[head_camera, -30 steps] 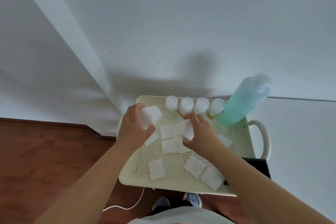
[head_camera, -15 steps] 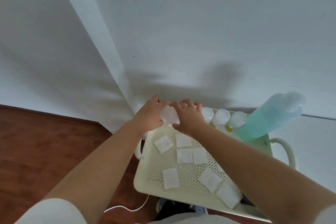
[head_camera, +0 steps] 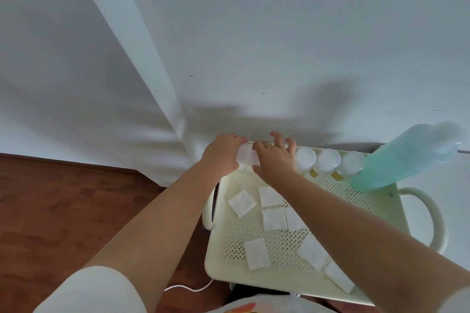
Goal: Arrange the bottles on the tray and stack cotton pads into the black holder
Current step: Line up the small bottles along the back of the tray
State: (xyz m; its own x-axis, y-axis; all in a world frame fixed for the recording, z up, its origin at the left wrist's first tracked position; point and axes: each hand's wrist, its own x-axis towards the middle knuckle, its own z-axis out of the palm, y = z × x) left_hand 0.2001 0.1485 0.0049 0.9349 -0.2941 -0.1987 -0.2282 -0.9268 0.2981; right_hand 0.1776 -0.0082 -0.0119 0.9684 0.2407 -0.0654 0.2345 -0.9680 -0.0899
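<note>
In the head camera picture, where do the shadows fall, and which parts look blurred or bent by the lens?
Head view: soft dark shadows lie on the white wall just behind the tray; the cap end of the large turquoise bottle at the right edge is smeared and the bottle leans strongly, a wide-angle effect; the white stack held between the left hand and right hand is washed out, so its detail is lost.
</note>
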